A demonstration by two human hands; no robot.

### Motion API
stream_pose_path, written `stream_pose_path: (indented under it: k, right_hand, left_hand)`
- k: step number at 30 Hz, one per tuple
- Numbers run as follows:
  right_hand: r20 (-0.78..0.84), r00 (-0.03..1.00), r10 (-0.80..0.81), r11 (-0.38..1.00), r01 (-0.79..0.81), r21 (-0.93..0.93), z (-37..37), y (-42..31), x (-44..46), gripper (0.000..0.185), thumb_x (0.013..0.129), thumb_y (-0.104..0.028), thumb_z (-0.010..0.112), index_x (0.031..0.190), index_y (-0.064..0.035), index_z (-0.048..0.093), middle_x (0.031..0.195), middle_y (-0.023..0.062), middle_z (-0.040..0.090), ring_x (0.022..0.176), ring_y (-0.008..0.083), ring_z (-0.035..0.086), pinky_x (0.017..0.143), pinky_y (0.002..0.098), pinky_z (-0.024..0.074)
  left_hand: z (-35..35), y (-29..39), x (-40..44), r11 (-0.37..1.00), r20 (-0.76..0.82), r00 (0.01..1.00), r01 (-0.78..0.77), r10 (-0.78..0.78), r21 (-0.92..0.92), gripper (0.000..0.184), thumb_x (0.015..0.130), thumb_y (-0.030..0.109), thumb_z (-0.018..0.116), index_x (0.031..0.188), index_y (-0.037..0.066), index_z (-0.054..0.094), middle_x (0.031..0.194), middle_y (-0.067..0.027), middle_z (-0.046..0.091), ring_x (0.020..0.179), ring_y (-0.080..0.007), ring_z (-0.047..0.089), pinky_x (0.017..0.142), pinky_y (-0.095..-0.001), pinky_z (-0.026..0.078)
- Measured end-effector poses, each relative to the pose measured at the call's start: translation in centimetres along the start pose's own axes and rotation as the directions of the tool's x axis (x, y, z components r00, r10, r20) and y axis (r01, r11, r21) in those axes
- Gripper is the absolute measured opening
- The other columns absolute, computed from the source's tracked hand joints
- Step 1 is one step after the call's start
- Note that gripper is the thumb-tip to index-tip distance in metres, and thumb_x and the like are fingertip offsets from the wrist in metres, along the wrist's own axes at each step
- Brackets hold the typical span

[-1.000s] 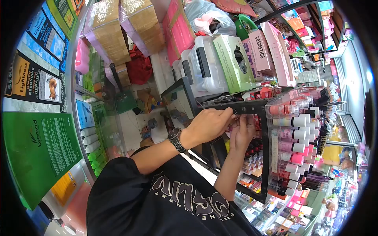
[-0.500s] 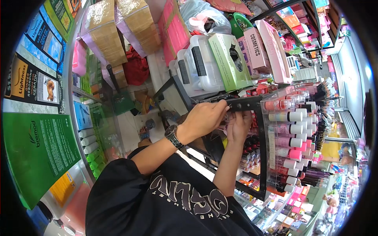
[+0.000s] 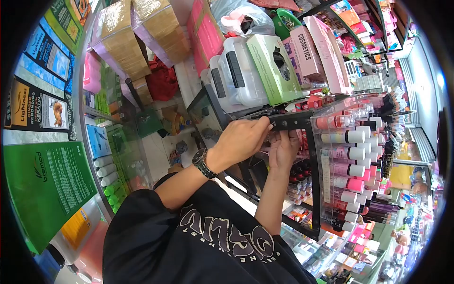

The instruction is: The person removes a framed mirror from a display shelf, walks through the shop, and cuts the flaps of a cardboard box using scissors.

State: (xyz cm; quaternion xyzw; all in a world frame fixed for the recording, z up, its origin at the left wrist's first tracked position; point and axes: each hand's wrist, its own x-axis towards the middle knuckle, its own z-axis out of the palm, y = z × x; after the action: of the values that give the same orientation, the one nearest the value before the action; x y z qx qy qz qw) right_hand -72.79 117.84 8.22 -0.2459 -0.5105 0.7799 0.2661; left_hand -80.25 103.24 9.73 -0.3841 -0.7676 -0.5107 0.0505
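My left hand [image 3: 240,143], with a dark metal watch [image 3: 203,163] on its wrist, reaches to the edge of a black shelf frame [image 3: 294,122] with holes in it. Its thumb and fingertips are closed in a pinch at the frame's near end; what they hold is too small to make out. My right hand [image 3: 285,149] sits just beside it, palm towards me, with fingers curled up against the frame's underside. Those fingertips are partly hidden, and anything in them cannot be made out. Both hands are close together.
Nail polish bottles [image 3: 347,168] fill a clear rack right of the frame. Beyond my hands stand a green box [image 3: 269,71], clear plastic bins [image 3: 243,71] and a pink cosmetics box [image 3: 305,52]. Taped cartons [image 3: 120,45] stand at upper left; a glass case with hair-product boxes [image 3: 52,184] is at left.
The view has shifted slightly. My left wrist has moved a little to the left, while both hands keep their closed pose at the frame.
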Motion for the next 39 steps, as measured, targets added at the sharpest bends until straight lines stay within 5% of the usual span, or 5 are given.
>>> stream_pose_path:
  k: [24, 33, 39]
  right_hand:
    - [0.006, 0.999, -0.047, 0.947, 0.047, -0.318, 0.9, -1.3, -1.7, 0.015, 0.094, -0.006, 0.06, 0.108, -0.0004, 0.063, 0.096, 0.006, 0.067, 0.083, 0.0125, 0.062, 0.077, 0.025, 0.0537]
    - [0.067, 0.997, -0.022, 0.867, 0.052, -0.495, 1.0, -2.3, -1.1, 0.02, 0.098, -0.014, 0.056, 0.109, 0.0017, 0.061, 0.092, 0.007, 0.066, 0.083, 0.014, 0.063, 0.082, 0.0274, 0.0538]
    - [0.111, 0.993, 0.04, 0.934, 0.003, -0.358, 1.3, -1.4, -2.3, 0.026, 0.099, -0.015, 0.054, 0.119, 0.0022, 0.056, 0.108, 0.0116, 0.064, 0.096, 0.0185, 0.063, 0.09, 0.029, 0.0505]
  left_hand:
    - [-1.3, -0.8, 0.7, 0.999, 0.069, 0.997, 0.024, -0.021, -0.038, 0.008, 0.091, 0.01, 0.058, 0.087, 0.004, 0.054, 0.069, -0.012, 0.062, 0.053, -0.0329, 0.053, 0.052, -0.0376, 0.042]
    - [-1.1, -0.1, -0.3, 0.933, 0.148, 0.957, 0.277, -0.247, -0.23, 0.015, 0.093, 0.016, 0.055, 0.084, 0.003, 0.054, 0.067, -0.0117, 0.062, 0.054, -0.0352, 0.055, 0.053, -0.0395, 0.043]
    - [0.2, -1.0, -1.7, 0.917, 0.101, 0.953, 0.301, -0.284, -0.261, 0.012, 0.093, 0.016, 0.056, 0.088, 0.004, 0.055, 0.07, -0.0112, 0.062, 0.055, -0.032, 0.055, 0.055, -0.0382, 0.044]
